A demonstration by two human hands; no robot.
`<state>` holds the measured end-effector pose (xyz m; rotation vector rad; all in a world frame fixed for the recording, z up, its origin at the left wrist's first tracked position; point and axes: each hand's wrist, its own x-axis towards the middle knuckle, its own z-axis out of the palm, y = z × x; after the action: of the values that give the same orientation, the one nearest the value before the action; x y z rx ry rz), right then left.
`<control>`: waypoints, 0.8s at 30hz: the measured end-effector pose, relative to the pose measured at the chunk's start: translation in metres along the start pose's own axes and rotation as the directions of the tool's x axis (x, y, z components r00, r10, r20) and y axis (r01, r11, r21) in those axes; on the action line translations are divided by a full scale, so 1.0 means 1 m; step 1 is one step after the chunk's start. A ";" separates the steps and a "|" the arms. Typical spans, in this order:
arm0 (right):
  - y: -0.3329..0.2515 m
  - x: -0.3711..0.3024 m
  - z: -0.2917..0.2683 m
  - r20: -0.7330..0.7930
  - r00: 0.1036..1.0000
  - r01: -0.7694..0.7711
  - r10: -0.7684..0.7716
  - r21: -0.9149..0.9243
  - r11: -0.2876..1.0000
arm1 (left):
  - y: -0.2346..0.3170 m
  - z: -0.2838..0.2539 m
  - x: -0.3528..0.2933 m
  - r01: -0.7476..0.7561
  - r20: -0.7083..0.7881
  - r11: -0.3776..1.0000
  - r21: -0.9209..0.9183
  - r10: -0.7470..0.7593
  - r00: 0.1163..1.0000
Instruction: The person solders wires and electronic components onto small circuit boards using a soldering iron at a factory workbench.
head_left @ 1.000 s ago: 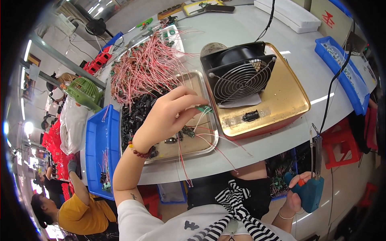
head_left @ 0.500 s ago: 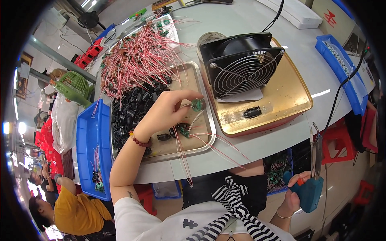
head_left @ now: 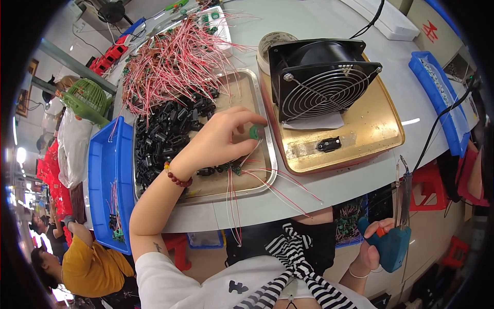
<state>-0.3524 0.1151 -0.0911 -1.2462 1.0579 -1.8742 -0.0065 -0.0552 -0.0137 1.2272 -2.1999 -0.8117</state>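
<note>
My left hand (head_left: 216, 139) is above the metal tray (head_left: 267, 159), thumb and forefinger closed on a small green circuit board (head_left: 254, 132) with thin wires. Below the fingers, more small green boards (head_left: 235, 169) lie in the tray, their red and white wires hanging over its front edge. My right hand (head_left: 371, 250), off to the lower right past the table's edge, grips a teal soldering gun (head_left: 395, 251) with its metal tip pointing up. Left of my left hand, many black plastic housings (head_left: 164, 134) fill the tray.
A tangle of red and white wires (head_left: 180, 62) covers the tray's far part. To the right, a black fan (head_left: 324, 82) stands on a gold tin lid (head_left: 360, 139), near a single black housing (head_left: 328, 144). Blue bins (head_left: 110, 180) flank the table. A person in yellow (head_left: 95, 265) sits at far left.
The view has shifted slightly. My left hand still holds the green board, which now shows at a different tilt. My right hand keeps the soldering gun in about the same place.
</note>
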 end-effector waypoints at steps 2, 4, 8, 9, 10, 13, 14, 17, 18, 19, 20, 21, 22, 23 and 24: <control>0.000 0.001 0.001 -0.002 1.000 0.024 -0.024 0.014 1.000 | 0.001 -0.001 0.000 0.034 0.028 0.999 0.021 -0.035 0.999; 0.001 0.001 -0.001 0.004 1.000 0.024 -0.024 0.014 1.000 | -0.001 -0.002 -0.001 0.066 0.057 0.997 0.044 -0.068 0.996; 0.002 0.003 -0.001 -0.001 0.999 0.038 -0.038 0.005 0.999 | -0.006 -0.007 -0.005 0.057 -0.052 0.980 0.192 -0.047 0.998; 0.003 0.002 -0.002 -0.004 0.999 0.039 -0.039 0.001 0.999 | -0.007 -0.009 -0.005 0.077 -0.092 0.967 0.241 -0.056 0.994; 0.005 0.001 -0.005 -0.008 0.999 0.034 -0.034 0.001 0.999 | -0.012 -0.009 -0.004 0.045 -0.114 0.961 0.274 -0.014 0.993; 0.004 0.002 -0.005 -0.013 1.000 0.023 -0.023 0.007 1.000 | -0.013 -0.011 -0.002 0.083 -0.129 0.968 0.238 -0.053 0.990; 0.004 0.002 -0.005 -0.015 1.000 0.017 -0.017 0.008 1.000 | -0.012 -0.010 -0.002 0.114 -0.123 0.971 0.208 -0.090 0.988; 0.006 0.002 -0.010 0.106 0.994 0.008 -0.017 0.084 0.996 | -0.006 -0.011 0.001 0.194 -0.116 0.973 0.125 -0.179 0.977; 0.006 0.002 -0.010 0.106 0.994 0.008 -0.017 0.082 0.997 | -0.008 -0.011 0.002 0.193 -0.115 0.973 0.124 -0.179 0.977; 0.006 0.002 -0.009 0.108 0.994 0.012 -0.021 0.080 0.997 | -0.011 -0.012 0.004 0.235 -0.109 0.970 0.067 -0.226 0.968; 0.006 0.003 -0.008 0.111 0.994 0.015 -0.024 0.081 0.997 | -0.013 -0.013 0.004 0.278 -0.102 0.961 0.013 -0.275 0.956; 0.006 0.003 -0.009 0.111 0.994 0.014 -0.023 0.082 0.997 | -0.013 -0.013 0.003 0.279 -0.102 0.960 0.014 -0.276 0.956; 0.007 0.003 -0.009 0.111 0.994 0.013 -0.023 0.090 0.996 | -0.014 -0.014 0.002 0.284 -0.073 0.958 0.045 -0.280 0.957; 0.007 0.003 -0.010 0.111 0.994 0.012 -0.023 0.095 0.995 | -0.015 -0.014 0.001 0.286 -0.043 0.955 0.072 -0.284 0.958; 0.007 0.003 -0.009 0.111 0.994 0.012 -0.022 0.094 0.996 | -0.017 -0.013 0.001 0.286 -0.042 0.956 0.071 -0.284 0.958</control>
<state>-0.3615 0.1118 -0.0981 -1.2936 0.8933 -1.8226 0.0112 -0.0663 -0.0160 1.6107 -2.0733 -0.8165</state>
